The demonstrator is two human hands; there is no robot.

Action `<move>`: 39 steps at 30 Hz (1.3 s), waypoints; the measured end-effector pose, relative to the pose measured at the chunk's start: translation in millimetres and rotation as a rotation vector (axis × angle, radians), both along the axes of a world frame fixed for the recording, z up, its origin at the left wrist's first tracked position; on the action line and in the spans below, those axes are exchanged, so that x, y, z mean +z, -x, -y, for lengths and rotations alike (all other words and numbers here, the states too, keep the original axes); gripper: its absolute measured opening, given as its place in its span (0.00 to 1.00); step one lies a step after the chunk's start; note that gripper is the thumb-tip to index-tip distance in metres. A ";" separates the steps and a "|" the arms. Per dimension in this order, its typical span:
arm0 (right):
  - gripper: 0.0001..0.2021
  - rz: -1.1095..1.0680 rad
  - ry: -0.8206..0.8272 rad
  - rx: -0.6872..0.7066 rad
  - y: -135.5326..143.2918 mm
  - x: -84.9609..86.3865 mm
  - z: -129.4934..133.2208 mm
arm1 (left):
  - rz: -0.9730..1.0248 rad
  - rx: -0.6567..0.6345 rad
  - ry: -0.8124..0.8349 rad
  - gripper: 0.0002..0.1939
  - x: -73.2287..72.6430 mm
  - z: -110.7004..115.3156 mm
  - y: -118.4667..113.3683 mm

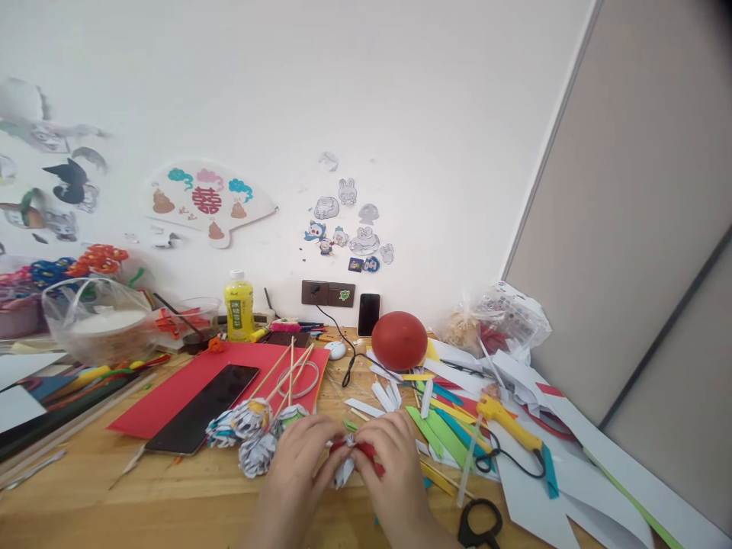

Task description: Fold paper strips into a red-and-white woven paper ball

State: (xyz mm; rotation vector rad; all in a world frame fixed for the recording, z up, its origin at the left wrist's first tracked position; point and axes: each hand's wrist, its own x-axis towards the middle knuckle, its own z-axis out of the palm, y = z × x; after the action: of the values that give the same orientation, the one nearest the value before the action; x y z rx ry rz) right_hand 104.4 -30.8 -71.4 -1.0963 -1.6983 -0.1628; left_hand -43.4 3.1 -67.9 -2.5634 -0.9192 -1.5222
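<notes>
My left hand [303, 457] and my right hand [394, 465] meet low in the middle of the view, fingers closed. Between their fingertips they pinch a small gathered piece of white paper [344, 474]. Something red shows behind the fingers, partly hidden; I cannot make out what it is. Beside my left hand lie several crumpled-paper flowers [257, 454] on wooden sticks [291, 374], their heads toward me. They rest by a red sheet [171, 393] that carries a black tablet or large phone [203, 408].
Right of my hands are coloured paper strips [435, 435], a yellow glue gun [508, 423] with a black cord, black-handled scissors [480, 522] and white paper sheets [583, 473]. Toward the wall stand a red balloon [399, 341], a phone [369, 314] and a yellow drink bottle [239, 306].
</notes>
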 end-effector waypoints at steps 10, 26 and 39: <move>0.05 0.070 -0.047 0.087 -3.4 11.3 5.1 | -0.011 -0.139 0.020 0.06 7.4 -0.9 6.4; 0.06 0.166 -0.138 0.100 -9.9 21.1 8.1 | 0.058 -0.271 -0.084 0.05 14.4 -2.6 8.2; 0.04 0.028 -0.073 0.162 -7.2 12.7 3.7 | 0.051 -0.223 -0.235 0.06 16.2 -2.6 5.5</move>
State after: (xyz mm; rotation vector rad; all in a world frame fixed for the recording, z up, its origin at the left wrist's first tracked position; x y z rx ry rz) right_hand 111.6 -34.6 -58.7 -0.9022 -1.7844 -0.1371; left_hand -48.9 5.7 -51.6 -2.5334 -0.4353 -1.6430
